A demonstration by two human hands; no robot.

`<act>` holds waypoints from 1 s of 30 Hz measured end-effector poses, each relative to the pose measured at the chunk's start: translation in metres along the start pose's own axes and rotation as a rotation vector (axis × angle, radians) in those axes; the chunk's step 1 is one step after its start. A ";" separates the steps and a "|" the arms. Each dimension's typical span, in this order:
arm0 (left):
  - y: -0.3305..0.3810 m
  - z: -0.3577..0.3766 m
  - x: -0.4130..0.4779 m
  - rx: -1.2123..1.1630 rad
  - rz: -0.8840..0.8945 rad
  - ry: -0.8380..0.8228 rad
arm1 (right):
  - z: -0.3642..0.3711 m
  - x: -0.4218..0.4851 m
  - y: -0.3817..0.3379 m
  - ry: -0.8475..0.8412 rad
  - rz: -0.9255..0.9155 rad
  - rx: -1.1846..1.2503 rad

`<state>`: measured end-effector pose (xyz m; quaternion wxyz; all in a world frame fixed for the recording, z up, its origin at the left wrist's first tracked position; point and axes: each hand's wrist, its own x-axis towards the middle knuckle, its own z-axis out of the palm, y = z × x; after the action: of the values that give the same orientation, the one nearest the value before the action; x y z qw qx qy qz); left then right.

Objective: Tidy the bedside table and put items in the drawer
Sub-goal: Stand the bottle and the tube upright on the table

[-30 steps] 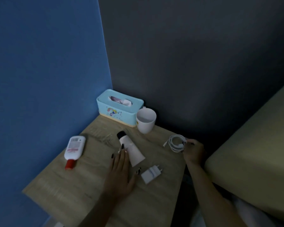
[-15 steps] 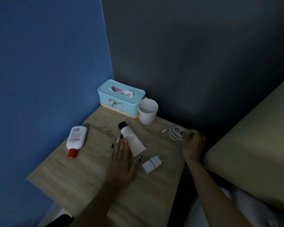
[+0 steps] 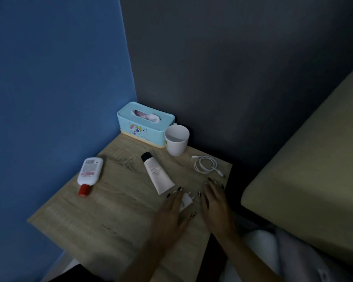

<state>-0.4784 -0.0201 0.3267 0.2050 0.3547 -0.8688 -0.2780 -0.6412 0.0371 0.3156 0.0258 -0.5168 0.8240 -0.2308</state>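
Note:
The wooden bedside table (image 3: 114, 220) carries a white bottle with a red cap (image 3: 89, 173) at the left, a white tube with a black cap (image 3: 157, 174) in the middle and a coiled white cable (image 3: 205, 164) at the right. A white charger plug (image 3: 185, 200) lies near the front right. My left hand (image 3: 171, 216) rests flat with its fingers over the plug, partly covering it. My right hand (image 3: 215, 204) lies flat beside it, fingers spread, just short of the cable. No drawer is in view.
A light blue tissue box (image 3: 145, 127) and a white mug (image 3: 176, 140) stand at the table's back corner. A blue wall is on the left, a dark wall behind. A bed's mattress (image 3: 306, 180) runs along the right side.
My left hand has slid right from the tube onto the charger plug. My right hand has let go of the cable and moved inward onto the table.

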 end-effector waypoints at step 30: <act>0.009 0.017 0.115 -0.225 -0.285 0.241 | 0.010 0.004 0.004 0.071 -0.049 -0.060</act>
<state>-0.5688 -0.0931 0.3377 0.3042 0.4795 -0.7425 -0.3552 -0.6432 0.0312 0.3055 -0.0244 -0.5288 0.8180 -0.2249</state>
